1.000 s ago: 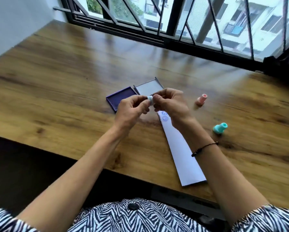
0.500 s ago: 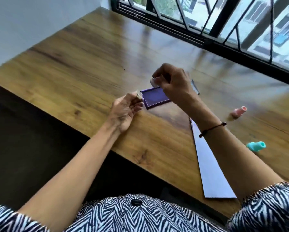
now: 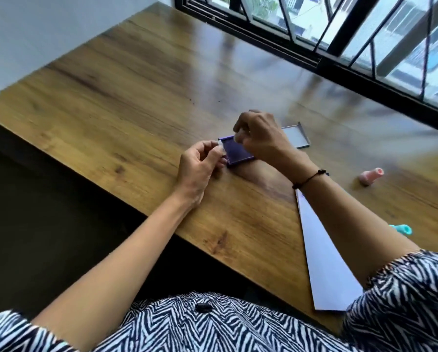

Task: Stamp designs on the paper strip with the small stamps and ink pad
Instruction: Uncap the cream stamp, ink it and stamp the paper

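A purple ink pad [image 3: 235, 153] lies open on the wooden table, its grey lid [image 3: 295, 134] flat beside it on the right. My right hand [image 3: 259, 138] pinches a small white stamp [image 3: 237, 137] and holds it down on the pad's far edge. My left hand [image 3: 200, 165] sits at the pad's left edge, gripping a small clear cap [image 3: 220, 144] between thumb and fingers. The white paper strip [image 3: 324, 255] runs along the table under my right forearm, its far end hidden by the arm.
A pink stamp [image 3: 370, 176] lies on its side to the right of my right wrist. A teal stamp [image 3: 402, 229] lies near my right elbow, partly hidden. The table's near edge runs diagonally below my left wrist. A barred window lines the far side.
My hands have pulled apart: the right one carried the stamp from above the strip to the ink pad, the left kept the cap. My head turned left, shifting the scene right.
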Tool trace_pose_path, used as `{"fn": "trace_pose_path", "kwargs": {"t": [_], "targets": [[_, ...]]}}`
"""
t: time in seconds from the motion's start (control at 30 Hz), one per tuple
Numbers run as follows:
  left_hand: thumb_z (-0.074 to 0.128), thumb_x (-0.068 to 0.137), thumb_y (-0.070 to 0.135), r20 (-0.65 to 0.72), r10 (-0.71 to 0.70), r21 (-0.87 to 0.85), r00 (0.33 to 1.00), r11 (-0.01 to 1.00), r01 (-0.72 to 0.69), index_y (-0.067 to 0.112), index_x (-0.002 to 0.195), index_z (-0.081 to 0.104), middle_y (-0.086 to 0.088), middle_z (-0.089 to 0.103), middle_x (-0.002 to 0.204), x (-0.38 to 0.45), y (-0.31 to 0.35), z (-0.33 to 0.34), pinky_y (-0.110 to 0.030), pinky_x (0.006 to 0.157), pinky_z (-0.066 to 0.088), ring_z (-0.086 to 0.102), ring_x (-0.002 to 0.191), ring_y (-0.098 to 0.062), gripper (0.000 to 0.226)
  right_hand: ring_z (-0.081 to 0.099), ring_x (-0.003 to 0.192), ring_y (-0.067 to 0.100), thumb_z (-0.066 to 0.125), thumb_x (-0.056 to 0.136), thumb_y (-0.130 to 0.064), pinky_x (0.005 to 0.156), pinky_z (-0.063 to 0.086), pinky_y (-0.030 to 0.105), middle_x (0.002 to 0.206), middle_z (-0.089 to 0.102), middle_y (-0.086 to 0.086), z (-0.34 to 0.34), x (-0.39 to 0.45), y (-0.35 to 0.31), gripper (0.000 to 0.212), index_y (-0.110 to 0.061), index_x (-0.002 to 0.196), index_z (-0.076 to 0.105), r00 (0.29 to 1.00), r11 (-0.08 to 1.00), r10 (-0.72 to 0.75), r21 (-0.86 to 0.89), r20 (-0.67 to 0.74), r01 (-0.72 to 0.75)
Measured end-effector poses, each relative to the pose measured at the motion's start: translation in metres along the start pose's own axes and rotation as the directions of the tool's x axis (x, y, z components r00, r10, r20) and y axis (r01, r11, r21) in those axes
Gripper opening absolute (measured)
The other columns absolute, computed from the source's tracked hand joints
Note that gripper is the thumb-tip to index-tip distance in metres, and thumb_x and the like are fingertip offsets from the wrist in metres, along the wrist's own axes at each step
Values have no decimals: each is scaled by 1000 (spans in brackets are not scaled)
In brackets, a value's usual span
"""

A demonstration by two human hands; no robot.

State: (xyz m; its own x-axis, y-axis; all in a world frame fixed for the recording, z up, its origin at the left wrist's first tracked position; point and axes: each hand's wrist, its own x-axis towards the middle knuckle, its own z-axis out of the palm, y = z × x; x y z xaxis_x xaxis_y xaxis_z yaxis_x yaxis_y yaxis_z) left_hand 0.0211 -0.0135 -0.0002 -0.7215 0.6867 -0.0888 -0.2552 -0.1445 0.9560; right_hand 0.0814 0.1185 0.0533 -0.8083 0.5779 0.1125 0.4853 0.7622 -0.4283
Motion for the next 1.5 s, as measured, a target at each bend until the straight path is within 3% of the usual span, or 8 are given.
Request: {"fn": "trace_pose_path", "kwargs": {"t": [0.27,0.43,0.63,0.77,0.93,1.07,1.27,1.5], "targets": [[60,82,11,8,18,106,1000,994,-19,20,79,62,3,62,62,-5,5,2,-20,55,48,55,54,-7,9,56,80,38,58,76,-7,64,38,35,96,57,19,21,-17,0,12,-2,87,60,998,979,-54,-195,15,56],[59,72,36,127,106,253,986,958,-135,30,77,60,-4,62,73,-23,12,17,-36,68,46,57,69,-23,8,62,85,32,60,78,-7,76,47,36,87,69,19,-11,-27,12,16,-5,91,68,970,955,188,262,-156,-143],[53,81,26,530,55,406,846,859,-311,14,98,58,-4,63,90,-45,5,76,-31,72,45,56,76,-13,21,55,52,-3,66,78,-4,55,48,14,66,62,-1,-50,-132,68,14,-4,91,65,702,624,655,724,-279,-295],[53,82,20,646,56,493,762,731,-472,3,105,58,-19,67,100,-44,-8,102,-36,80,46,62,91,-29,29,63,73,15,63,78,-4,72,54,33,79,66,7,-42,-169,79,11,-9,88,66,668,642,705,613,-236,-461],[57,84,12,630,75,533,773,682,-500,5,99,60,-18,68,93,-41,-19,103,-27,72,41,60,84,-27,18,59,89,31,59,80,-12,61,26,17,98,65,16,-37,-164,68,13,-7,91,64,789,849,527,161,-315,-503],[56,85,16,601,50,545,798,704,-455,6,99,60,-13,68,91,-38,-18,102,-18,66,36,57,79,-17,17,56,89,41,52,85,-12,67,36,33,105,55,20,-39,-152,62,16,-3,97,57,876,872,441,-135,-196,-470],[52,88,21,569,-63,564,820,755,-334,7,102,58,-16,69,101,-29,-13,102,-43,87,49,63,94,-28,21,59,87,45,49,85,-10,67,43,42,106,53,22,-38,-148,57,16,-1,98,54,918,864,381,-308,-113,-397],[51,89,20,574,-84,555,815,771,-311,6,100,58,-16,69,99,-29,-9,102,-38,83,47,62,90,-26,19,59,87,38,50,84,-5,59,32,33,101,53,17,-29,-148,56,11,-4,95,54,925,824,360,-424,-118,-375]]}}
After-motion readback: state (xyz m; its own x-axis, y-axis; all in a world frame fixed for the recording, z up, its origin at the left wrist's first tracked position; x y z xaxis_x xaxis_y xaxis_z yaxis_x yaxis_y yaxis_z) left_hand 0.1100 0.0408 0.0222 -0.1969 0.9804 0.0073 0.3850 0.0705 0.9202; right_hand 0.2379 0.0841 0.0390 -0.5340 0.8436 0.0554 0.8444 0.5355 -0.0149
